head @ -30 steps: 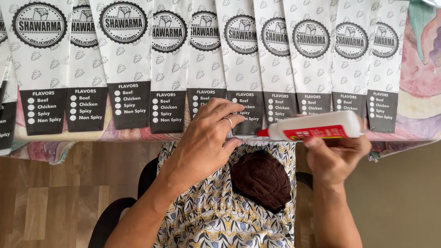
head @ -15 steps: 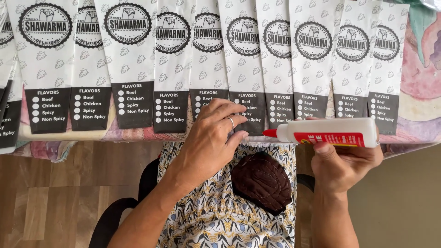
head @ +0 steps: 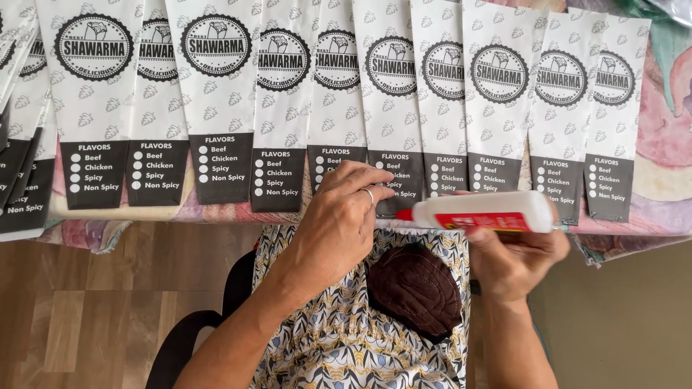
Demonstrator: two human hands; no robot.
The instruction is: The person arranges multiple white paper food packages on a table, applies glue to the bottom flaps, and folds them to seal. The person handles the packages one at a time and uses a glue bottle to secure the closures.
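Glue bottle (head: 479, 212), white plastic with a red label and a red nozzle, lying level and crosswise just above the right hand (head: 513, 261), long axis running left to right along the near edge of the tabletop (head: 659, 216). Nozzle pointing left, toward the left hand (head: 339, 223), tip just beside those fingers (head: 360, 189) and at the black lower end of one white printed paper sleeve (head: 393, 108). Right fingers (head: 551, 238) clenching around the bottle's body from below, thumb side hidden behind it. Left fingers resting spread and slightly curled, pressing flat on the black bottom panels of two neighbouring sleeves, grasping nothing; a ring showing on one of them. Of the two hands, the left being nearer to the nozzle's tip, the right carrying the bottle itself. Sleeves lying in an overlapping row, long axes running away from the fingers, black ends nearest the tabletop edge. Below both wrists, a dark brown quilted fabric pad (head: 414, 289) sitting on a patterned lap.
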